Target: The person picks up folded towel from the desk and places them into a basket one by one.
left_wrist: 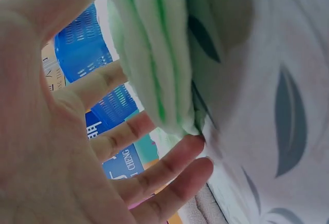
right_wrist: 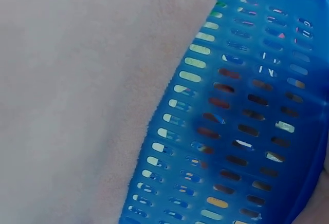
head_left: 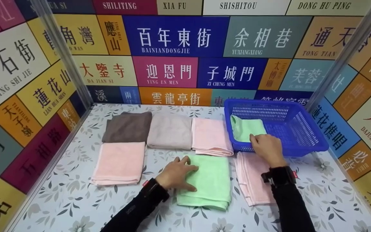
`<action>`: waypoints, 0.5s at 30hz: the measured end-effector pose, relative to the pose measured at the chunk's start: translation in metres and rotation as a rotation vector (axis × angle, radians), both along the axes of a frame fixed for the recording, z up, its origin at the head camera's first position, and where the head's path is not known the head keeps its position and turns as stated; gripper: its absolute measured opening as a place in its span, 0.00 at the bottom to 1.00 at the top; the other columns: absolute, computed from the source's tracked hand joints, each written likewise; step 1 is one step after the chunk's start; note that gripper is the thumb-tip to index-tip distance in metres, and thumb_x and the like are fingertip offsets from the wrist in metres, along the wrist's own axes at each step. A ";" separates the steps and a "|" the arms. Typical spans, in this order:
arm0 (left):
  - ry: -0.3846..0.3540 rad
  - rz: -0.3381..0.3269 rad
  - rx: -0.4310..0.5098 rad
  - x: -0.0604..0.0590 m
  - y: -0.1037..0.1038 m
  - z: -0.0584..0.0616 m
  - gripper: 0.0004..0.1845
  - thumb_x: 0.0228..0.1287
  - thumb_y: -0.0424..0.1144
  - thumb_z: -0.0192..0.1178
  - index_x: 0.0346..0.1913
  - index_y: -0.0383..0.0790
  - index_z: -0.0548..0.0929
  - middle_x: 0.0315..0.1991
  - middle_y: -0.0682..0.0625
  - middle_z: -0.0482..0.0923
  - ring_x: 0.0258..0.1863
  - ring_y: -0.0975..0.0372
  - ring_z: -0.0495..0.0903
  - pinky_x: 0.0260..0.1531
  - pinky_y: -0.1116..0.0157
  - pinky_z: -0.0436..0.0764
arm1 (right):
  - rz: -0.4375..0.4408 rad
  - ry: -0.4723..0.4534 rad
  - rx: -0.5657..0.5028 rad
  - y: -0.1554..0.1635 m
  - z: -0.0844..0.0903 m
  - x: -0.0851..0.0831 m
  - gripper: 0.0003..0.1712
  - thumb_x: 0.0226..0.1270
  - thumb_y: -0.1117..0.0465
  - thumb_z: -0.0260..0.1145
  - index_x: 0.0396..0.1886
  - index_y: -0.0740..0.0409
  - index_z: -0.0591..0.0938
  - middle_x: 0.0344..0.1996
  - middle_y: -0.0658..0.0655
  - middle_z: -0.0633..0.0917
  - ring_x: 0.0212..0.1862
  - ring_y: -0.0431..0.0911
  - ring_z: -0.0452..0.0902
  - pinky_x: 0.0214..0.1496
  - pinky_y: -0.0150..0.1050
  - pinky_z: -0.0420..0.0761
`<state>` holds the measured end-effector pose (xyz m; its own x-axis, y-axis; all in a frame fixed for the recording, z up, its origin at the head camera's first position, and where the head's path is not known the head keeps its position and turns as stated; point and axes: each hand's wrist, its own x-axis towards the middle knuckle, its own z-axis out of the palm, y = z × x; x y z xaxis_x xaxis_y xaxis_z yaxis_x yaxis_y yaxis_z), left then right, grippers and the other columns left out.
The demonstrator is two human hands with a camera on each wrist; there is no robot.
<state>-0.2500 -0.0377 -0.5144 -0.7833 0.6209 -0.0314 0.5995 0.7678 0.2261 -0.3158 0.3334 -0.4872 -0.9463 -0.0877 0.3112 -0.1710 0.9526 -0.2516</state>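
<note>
Right of centre, the right hand (head_left: 267, 149) pinches the green towel (head_left: 246, 128) inside the blue basket (head_left: 301, 135); the left hand (head_left: 176, 173) rests flat on another green towel (head_left: 213, 180).

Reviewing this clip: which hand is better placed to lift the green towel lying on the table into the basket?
Left, probably. The left hand already rests on the green towel, while the right hand is occupied at the blue basket, touching the green towel inside.
</note>
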 end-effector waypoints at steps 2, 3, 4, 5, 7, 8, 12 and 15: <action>-0.013 0.000 0.028 -0.001 -0.002 -0.002 0.42 0.47 0.66 0.78 0.67 0.57 0.82 0.59 0.48 0.72 0.47 0.53 0.72 0.41 0.60 0.80 | -0.002 0.023 -0.011 -0.003 0.001 0.000 0.31 0.81 0.51 0.53 0.13 0.55 0.73 0.17 0.59 0.81 0.27 0.60 0.81 0.31 0.60 0.78; -0.021 0.001 0.046 -0.002 -0.003 -0.002 0.42 0.48 0.66 0.77 0.67 0.56 0.82 0.59 0.48 0.72 0.47 0.53 0.72 0.41 0.60 0.80 | -0.005 0.048 -0.018 -0.005 0.003 0.001 0.28 0.80 0.51 0.54 0.16 0.57 0.77 0.20 0.60 0.83 0.28 0.61 0.82 0.32 0.60 0.78; -0.029 -0.001 0.069 -0.002 -0.004 -0.003 0.41 0.49 0.65 0.77 0.67 0.55 0.82 0.59 0.48 0.72 0.47 0.53 0.72 0.41 0.60 0.81 | -0.010 0.077 -0.028 -0.007 0.004 0.002 0.24 0.79 0.52 0.56 0.22 0.59 0.81 0.23 0.61 0.84 0.31 0.62 0.83 0.32 0.61 0.79; -0.039 -0.002 0.095 -0.003 -0.004 -0.004 0.40 0.51 0.64 0.76 0.67 0.54 0.83 0.58 0.47 0.73 0.46 0.53 0.71 0.42 0.60 0.80 | -0.016 0.110 -0.039 -0.010 0.006 0.003 0.20 0.77 0.53 0.58 0.28 0.60 0.84 0.27 0.62 0.85 0.34 0.62 0.83 0.33 0.61 0.80; -0.061 0.001 0.143 -0.003 -0.005 -0.005 0.36 0.56 0.62 0.74 0.66 0.52 0.83 0.57 0.46 0.73 0.45 0.54 0.71 0.43 0.60 0.79 | -0.020 0.189 -0.072 -0.019 0.011 0.007 0.14 0.74 0.54 0.63 0.41 0.60 0.88 0.34 0.62 0.86 0.38 0.62 0.82 0.35 0.60 0.80; -0.069 0.004 0.168 -0.003 -0.005 -0.005 0.34 0.58 0.61 0.73 0.66 0.51 0.84 0.57 0.45 0.73 0.45 0.54 0.71 0.44 0.60 0.78 | -0.016 0.232 -0.091 -0.025 0.014 0.011 0.14 0.71 0.55 0.66 0.46 0.60 0.88 0.36 0.62 0.86 0.40 0.61 0.81 0.35 0.60 0.81; -0.084 0.062 0.275 -0.001 -0.001 -0.008 0.31 0.57 0.53 0.76 0.63 0.46 0.85 0.55 0.44 0.72 0.44 0.54 0.73 0.46 0.57 0.76 | 0.076 0.326 -0.152 -0.059 0.020 0.030 0.14 0.63 0.60 0.73 0.47 0.59 0.88 0.32 0.58 0.84 0.34 0.53 0.78 0.31 0.50 0.79; -0.086 0.173 0.350 0.000 0.004 -0.010 0.41 0.47 0.51 0.82 0.65 0.41 0.79 0.56 0.41 0.68 0.41 0.51 0.78 0.45 0.54 0.81 | 0.253 0.271 -0.075 -0.090 0.014 0.048 0.14 0.62 0.59 0.75 0.47 0.56 0.88 0.29 0.54 0.86 0.28 0.45 0.78 0.28 0.41 0.78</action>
